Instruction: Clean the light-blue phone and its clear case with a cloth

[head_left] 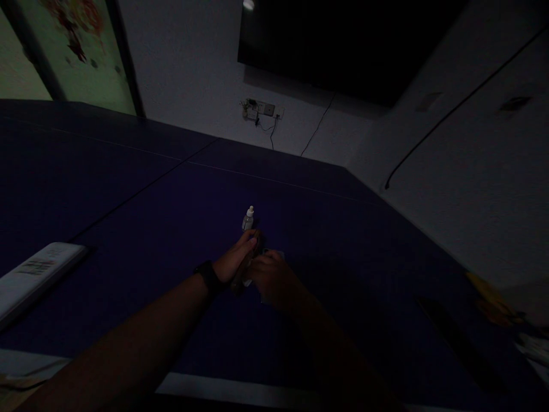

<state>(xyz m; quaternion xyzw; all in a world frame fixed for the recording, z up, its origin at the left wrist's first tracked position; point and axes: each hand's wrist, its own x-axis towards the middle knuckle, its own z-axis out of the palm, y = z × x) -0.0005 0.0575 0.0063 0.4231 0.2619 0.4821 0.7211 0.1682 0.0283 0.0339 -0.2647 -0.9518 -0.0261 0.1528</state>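
Observation:
In the dim light my left hand (235, 257), with a dark band on the wrist, has its fingers closed around a dark brownish elongated thing (237, 282) whose kind I cannot make out. My right hand (272, 277) is pressed up against it from the right, fingers curled. A pale, thin, cloth-like piece (247, 282) shows beneath the right fingers; the rest of it is hidden by the hand. Just beyond my left fingertips a small clear bottle with a white dropper top (247, 219) stands upright on the blue table (193, 217).
A long white box-like object (34, 277) lies on the table at the left. At the right lies a dark flat strip (454, 337). Wall sockets with cords (263, 109) and a large dark screen (334, 46) are on the wall beyond. A black cable (450, 109) hangs at the right.

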